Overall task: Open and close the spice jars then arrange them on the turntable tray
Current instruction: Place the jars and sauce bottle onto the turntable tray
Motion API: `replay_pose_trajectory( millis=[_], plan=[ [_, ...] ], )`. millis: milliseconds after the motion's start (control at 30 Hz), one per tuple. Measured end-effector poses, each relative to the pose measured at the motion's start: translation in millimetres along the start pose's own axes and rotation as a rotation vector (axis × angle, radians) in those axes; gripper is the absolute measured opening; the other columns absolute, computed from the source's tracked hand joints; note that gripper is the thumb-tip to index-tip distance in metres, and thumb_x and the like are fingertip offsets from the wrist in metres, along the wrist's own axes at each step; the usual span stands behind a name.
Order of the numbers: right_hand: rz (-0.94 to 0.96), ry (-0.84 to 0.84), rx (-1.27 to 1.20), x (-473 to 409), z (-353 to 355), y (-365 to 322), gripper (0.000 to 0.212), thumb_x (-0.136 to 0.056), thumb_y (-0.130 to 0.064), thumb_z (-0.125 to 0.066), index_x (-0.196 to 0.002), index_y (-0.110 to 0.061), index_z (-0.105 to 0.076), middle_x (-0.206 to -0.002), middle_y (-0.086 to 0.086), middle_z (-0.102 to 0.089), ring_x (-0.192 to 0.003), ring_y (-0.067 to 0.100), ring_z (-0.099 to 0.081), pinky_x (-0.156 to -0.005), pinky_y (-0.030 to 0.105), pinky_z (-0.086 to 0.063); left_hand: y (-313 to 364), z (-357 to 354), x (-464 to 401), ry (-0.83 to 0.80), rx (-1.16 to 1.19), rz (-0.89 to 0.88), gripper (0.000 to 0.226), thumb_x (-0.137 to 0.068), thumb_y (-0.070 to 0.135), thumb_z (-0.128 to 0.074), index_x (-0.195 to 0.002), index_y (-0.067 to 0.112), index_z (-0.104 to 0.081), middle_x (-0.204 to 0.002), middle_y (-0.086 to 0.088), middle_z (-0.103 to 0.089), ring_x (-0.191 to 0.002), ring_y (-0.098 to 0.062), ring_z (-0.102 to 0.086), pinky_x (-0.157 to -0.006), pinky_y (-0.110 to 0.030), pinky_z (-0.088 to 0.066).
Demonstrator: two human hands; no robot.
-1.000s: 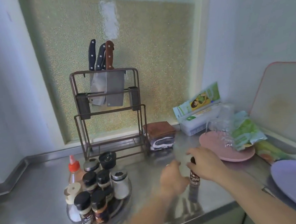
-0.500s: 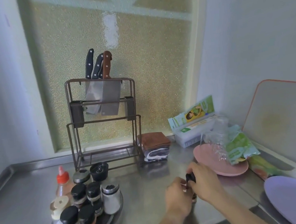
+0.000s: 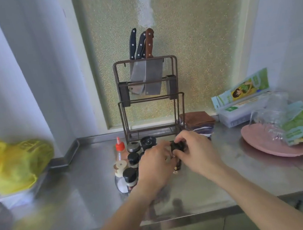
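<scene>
A small spice jar with a black cap (image 3: 176, 147) is held just above the steel counter, at the right side of the turntable tray (image 3: 119, 187). My left hand (image 3: 155, 167) wraps the jar's body, which is mostly hidden. My right hand (image 3: 193, 150) grips the black cap from the right. Several black-capped spice jars (image 3: 130, 177), a red-tipped squeeze bottle (image 3: 120, 149) and a silver-lidded shaker (image 3: 133, 147) stand on the tray, partly hidden behind my left hand.
A knife rack (image 3: 150, 100) stands against the window behind the tray. Folded cloths (image 3: 199, 122) lie to its right. A pink plate (image 3: 274, 148) with bags sits far right, a yellow bag (image 3: 15, 163) far left. The counter's front edge (image 3: 177, 222) runs below my forearms.
The view swung left, bringing the yellow bag in. Both hands carried the jar leftward from the open counter up to the tray's right side, still gripping body and cap.
</scene>
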State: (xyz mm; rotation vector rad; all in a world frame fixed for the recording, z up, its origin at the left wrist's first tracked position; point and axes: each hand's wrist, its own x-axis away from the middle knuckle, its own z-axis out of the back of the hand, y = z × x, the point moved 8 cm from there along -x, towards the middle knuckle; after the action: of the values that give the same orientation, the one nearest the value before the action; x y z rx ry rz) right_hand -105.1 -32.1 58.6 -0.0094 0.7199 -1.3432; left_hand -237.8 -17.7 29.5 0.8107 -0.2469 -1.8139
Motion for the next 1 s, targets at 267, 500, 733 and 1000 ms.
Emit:
replay_pose_trajectory(
  millis=[267,500,733,1000],
  plan=[
    [0.034,-0.085,-0.038,4.6,-55.4,-42.7,0.028,-0.086,-0.032,-0.077,-0.111,-0.024,-0.066,-0.113,-0.007,-0.068,-0.102,0.016,-0.065,-0.089,0.031,-0.049,-43.4,35.9,10.5,-0.032,-0.339,-0.035,0.038,-0.081,0.051,-0.063,-0.111,0.030,-0.069,-0.111,0.006,-0.068,-0.107,-0.021,-0.061,-0.094,-0.039,-0.050],
    [0.044,-0.156,-0.004,13.6,-80.1,-43.7,0.028,-0.089,-0.029,-0.074,-0.115,-0.026,-0.065,-0.119,-0.009,-0.061,-0.099,0.012,-0.066,-0.086,0.024,-0.047,-57.7,27.8,18.7,-0.123,-0.361,-0.033,0.029,-0.081,0.049,-0.063,-0.095,0.027,-0.075,-0.112,0.005,-0.065,-0.113,-0.020,-0.055,-0.092,-0.038,-0.046],
    [0.082,-0.173,-0.055,22.3,-80.5,-38.7,0.031,-0.088,-0.032,-0.074,-0.116,-0.029,-0.062,-0.118,-0.014,-0.055,-0.105,0.008,-0.061,-0.092,0.025,-0.050,-73.0,70.3,23.4,0.113,-0.057,0.067,0.025,-0.090,0.043,-0.065,-0.109,0.028,-0.074,-0.118,0.007,-0.065,-0.107,-0.015,-0.061,-0.089,-0.031,-0.050],
    [-0.230,-0.054,-0.182,24.4,-75.4,28.7,0.024,-0.096,-0.026,-0.063,-0.120,-0.024,-0.063,-0.121,-0.010,-0.061,-0.090,0.002,-0.063,-0.089,0.023,-0.049,-168.6,82.8,52.0,0.101,-0.019,0.521,0.040,-0.092,0.018,-0.059,-0.131,0.016,-0.057,-0.133,-0.007,-0.058,-0.117,-0.026,-0.059,-0.098,-0.040,-0.047]
  ],
)
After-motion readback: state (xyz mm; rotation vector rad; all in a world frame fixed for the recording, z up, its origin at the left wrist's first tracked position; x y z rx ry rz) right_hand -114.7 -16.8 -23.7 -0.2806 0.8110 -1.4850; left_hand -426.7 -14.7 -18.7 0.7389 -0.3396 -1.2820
